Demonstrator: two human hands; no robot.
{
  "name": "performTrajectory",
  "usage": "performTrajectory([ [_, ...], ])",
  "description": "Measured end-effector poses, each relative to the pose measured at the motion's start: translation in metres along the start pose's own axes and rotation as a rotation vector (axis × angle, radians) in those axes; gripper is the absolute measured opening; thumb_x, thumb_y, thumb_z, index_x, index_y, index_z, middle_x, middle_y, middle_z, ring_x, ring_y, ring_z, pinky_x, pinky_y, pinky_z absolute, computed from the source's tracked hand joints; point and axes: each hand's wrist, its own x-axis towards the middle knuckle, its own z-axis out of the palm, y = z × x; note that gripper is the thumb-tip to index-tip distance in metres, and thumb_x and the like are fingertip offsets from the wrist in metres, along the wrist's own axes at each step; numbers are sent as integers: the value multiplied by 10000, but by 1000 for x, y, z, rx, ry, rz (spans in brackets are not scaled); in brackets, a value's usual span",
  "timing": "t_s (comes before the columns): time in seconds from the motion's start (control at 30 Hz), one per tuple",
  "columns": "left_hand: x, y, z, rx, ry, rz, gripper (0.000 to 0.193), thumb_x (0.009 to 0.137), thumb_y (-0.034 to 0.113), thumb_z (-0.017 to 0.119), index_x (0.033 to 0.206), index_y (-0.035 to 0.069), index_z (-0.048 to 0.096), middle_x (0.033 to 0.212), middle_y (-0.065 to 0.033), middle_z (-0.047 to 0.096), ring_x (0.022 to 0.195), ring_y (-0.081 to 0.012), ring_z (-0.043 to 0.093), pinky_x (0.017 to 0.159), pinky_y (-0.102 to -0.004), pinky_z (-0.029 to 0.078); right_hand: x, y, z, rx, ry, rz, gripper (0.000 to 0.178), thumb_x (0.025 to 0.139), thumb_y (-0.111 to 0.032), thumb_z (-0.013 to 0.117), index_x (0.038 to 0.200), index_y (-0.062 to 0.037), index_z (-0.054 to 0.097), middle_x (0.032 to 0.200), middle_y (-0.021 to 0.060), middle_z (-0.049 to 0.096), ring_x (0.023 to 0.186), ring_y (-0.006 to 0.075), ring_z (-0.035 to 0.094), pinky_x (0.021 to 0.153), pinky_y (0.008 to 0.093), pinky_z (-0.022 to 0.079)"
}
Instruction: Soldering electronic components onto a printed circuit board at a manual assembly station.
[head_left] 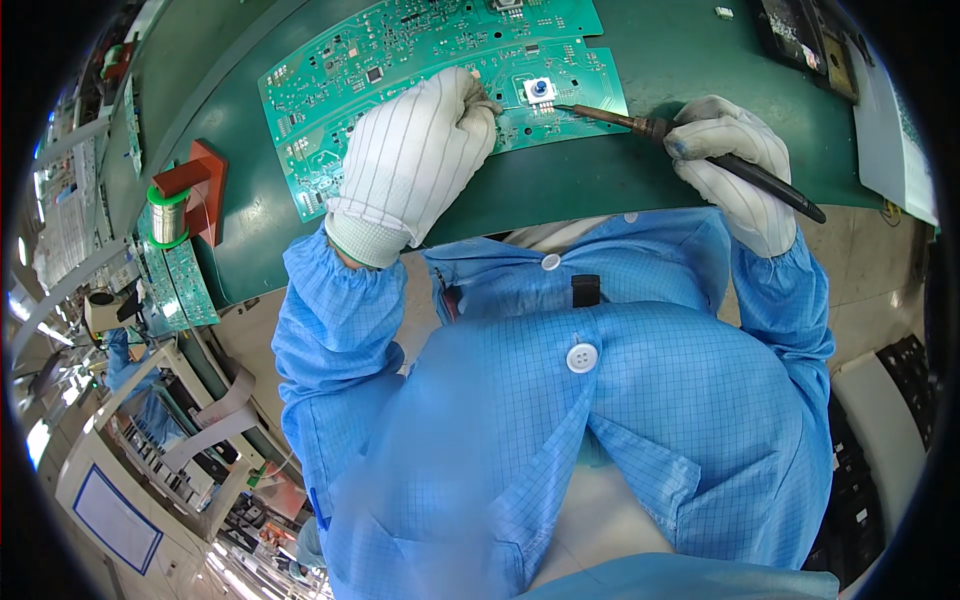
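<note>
My right hand [742,138], in a white striped glove, is closed round the dark handle of a soldering iron [652,128]. The iron's thin tip points left and meets the green circuit board [590,75] just below a white switch with a blue knob [539,89]. My left hand [415,145], gloved alike, rests over the board's middle. Its fingertips are pinched together left of the switch; whatever lies between them is too small to make out. A second green board [430,35] adjoins the first on its far side.
At the left, a solder wire spool [168,217] hangs on a red stand [207,190]. More circuit boards [180,285] lie beyond the table's left edge. Dark trays [800,40] and a white sheet-like panel [890,130] occupy the right side. A tiny part [724,13] sits at the back.
</note>
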Motion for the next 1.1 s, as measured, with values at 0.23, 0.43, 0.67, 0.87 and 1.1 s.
performTrajectory([
  [0.23,-2,3,-6,-24,-102,-63,199,958,220,589,1040,44,634,941,-173,701,830,-369,688,721,-404,552,0,-3,-1,-56,-31,-70,203,770,-52,718,969,-45,680,890,130,703,847,313,656,771,396,507],
  [0.43,1,7,-8,10,-122,-58,215,966,232,590,1072,48,624,936,-171,702,832,-370,691,711,-404,554,-1,-4,-1,-61,-48,-59,203,766,-25,711,965,-41,676,914,128,705,853,318,655,774,396,509],
  [0.67,4,10,-8,-90,-68,-33,124,909,171,627,930,52,602,790,-187,671,717,-392,660,621,-438,533,-1,-7,-2,-87,-50,-124,180,807,-83,753,987,-84,741,950,82,739,885,254,687,764,365,553],
  [0.87,2,10,-7,-86,-49,-43,109,866,130,630,924,40,607,801,-172,677,713,-390,664,630,-435,536,0,2,0,-28,-51,-185,225,800,-59,755,1023,-90,743,934,59,730,863,242,679,770,357,548],
  [1.1,1,14,-6,-91,-46,-63,91,864,104,623,930,44,606,816,-165,687,722,-370,679,644,-426,550,1,2,0,-36,-46,-201,221,798,-59,758,1016,-92,738,918,46,720,850,232,672,760,350,540],
])
